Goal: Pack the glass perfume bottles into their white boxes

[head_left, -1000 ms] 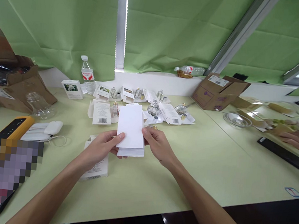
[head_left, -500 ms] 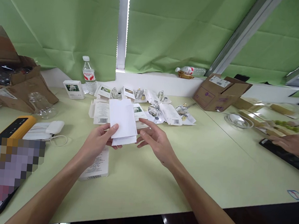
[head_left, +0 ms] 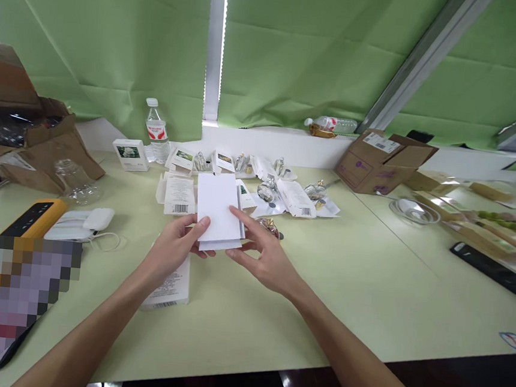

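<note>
My left hand (head_left: 182,235) grips the lower left edge of a white folded card (head_left: 218,205), thumb on its face and fingers behind. My right hand (head_left: 264,251) is at the card's right side, its index finger on the face and its thumb at the lower edge. Part of a gold and glass ornament-like bottle (head_left: 271,226) shows behind my right hand. Below my left hand lies a white printed box (head_left: 171,288), partly hidden by my wrist. Beyond the card are an opened white carton with a barcode (head_left: 179,194) and a shiny glass bottle (head_left: 266,191).
More opened cartons and small bottles line the back, with a white picture box (head_left: 130,155) and a water bottle (head_left: 155,133). Cardboard boxes stand left (head_left: 54,151) and right (head_left: 380,162). A yellow-black device (head_left: 34,219) lies left, a black bar (head_left: 495,271) right.
My right hand has closed in on the card, its index finger now on the face. The card has shifted slightly right. Another person's hand has left the black bar at the right.
</note>
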A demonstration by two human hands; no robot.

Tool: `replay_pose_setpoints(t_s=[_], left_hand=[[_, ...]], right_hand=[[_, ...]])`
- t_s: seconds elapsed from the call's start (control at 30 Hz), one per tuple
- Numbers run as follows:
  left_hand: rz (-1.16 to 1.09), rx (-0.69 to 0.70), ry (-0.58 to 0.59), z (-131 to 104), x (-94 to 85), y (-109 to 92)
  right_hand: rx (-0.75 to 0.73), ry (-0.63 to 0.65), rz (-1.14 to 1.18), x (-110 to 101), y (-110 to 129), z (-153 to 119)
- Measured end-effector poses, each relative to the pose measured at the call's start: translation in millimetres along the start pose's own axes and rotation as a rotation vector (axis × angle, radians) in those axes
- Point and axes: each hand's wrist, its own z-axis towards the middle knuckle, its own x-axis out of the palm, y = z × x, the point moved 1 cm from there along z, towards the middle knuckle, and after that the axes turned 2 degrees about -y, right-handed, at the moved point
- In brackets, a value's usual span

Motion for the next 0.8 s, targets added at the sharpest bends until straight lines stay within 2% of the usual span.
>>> replay_pose_setpoints(t_s=[0.27, 0.5, 0.7, 0.8], left_hand=[[0.036, 0.038, 0.067, -2.2, 0.3, -1.3], [-0.032, 0.083, 0.031, -1.1, -0.8, 0.2], [-0.009, 0.096, 0.062, -1.6, -0.3, -1.2], [-0.01, 0.118, 0.081, -2.0, -0.5, -2.9]], right_hand=[[0.002, -0.078, 0.013, -0.7, 0.5, 1.5], [0.033, -0.107, 0.026, -0.9, -0.5, 1.3], [0.046, -0.162, 0.042, -1.1, 1.9, 1.0], [0.1, -0.166, 0.117, -1.7, 0.3, 0.9]])
